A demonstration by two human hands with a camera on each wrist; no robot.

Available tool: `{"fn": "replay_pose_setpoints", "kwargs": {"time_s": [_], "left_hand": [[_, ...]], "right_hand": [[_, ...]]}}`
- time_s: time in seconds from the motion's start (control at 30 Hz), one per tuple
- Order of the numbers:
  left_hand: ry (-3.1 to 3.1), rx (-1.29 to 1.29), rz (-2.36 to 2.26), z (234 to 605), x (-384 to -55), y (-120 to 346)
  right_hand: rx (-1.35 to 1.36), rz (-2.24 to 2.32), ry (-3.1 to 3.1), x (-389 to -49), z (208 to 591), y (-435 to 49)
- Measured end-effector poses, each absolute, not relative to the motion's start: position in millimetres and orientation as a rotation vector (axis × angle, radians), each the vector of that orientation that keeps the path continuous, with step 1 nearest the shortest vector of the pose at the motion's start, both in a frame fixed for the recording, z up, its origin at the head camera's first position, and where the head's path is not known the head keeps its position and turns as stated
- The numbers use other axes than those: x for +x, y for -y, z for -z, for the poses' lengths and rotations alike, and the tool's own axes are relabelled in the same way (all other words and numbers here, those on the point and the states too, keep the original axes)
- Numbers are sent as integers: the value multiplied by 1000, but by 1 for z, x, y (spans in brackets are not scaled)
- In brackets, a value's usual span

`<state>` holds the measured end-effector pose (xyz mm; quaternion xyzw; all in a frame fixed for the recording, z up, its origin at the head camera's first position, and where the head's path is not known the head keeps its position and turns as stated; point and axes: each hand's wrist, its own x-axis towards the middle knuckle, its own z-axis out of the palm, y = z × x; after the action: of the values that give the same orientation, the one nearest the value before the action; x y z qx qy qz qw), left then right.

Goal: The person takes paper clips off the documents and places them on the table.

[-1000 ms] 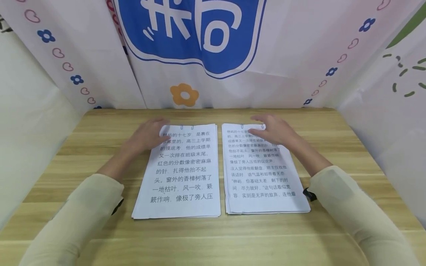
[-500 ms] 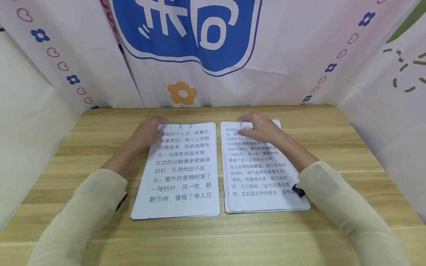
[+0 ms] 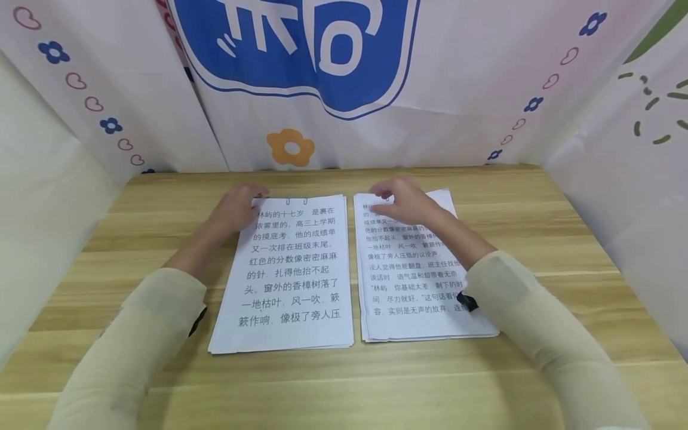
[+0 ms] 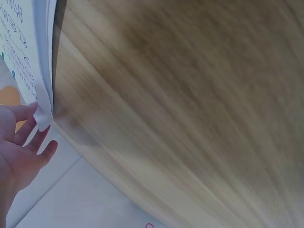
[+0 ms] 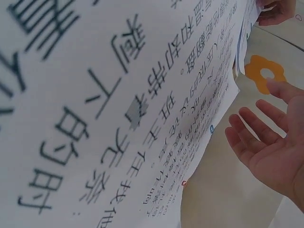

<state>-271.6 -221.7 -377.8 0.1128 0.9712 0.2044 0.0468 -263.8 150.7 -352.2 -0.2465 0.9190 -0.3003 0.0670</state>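
Observation:
Two clipped stacks of printed white paper lie side by side on the table. At the upper left corner of the left stack [image 3: 294, 334], my left hand [image 3: 232, 209] pinches the paper; in the left wrist view, the thumb [image 4: 23, 112] lies over a lifted corner [image 4: 43, 116] with fingers behind it. My right hand [image 3: 407, 202] hovers over the top edge of the right stack [image 3: 424, 327], hiding part of its upper text. In the right wrist view its relaxed fingers [image 5: 259, 137] are spread apart from the sheet, holding nothing.
Small paper clips [image 3: 288, 201] sit along the left stack's top edge, and a blue clip [image 5: 212, 129] and a red one show on the right stack. Behind the wooden table [image 3: 344, 394] hangs a white printed backdrop [image 3: 457, 131]. White panels stand at both sides.
My right hand has moved left along the right stack's top edge, from its right part toward its upper left corner. The left hand stays at its corner, and the view has shifted slightly.

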Motion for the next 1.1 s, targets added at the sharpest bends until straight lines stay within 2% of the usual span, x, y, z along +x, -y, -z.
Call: {"fn": "replay_pose_setpoints", "kwargs": {"time_s": [0.37,0.7,1.1], "left_hand": [[-2970,333,-608,381,-275,223],[-2936,299,-632,378,-274,220],[-2925,288,-642,372,-275,218]], "right_hand": [[-764,871,-2741,-277,357,-120],[-675,834,-2762,-295,363,-84],[-626,808,-2773,-299,369,-56]]}}
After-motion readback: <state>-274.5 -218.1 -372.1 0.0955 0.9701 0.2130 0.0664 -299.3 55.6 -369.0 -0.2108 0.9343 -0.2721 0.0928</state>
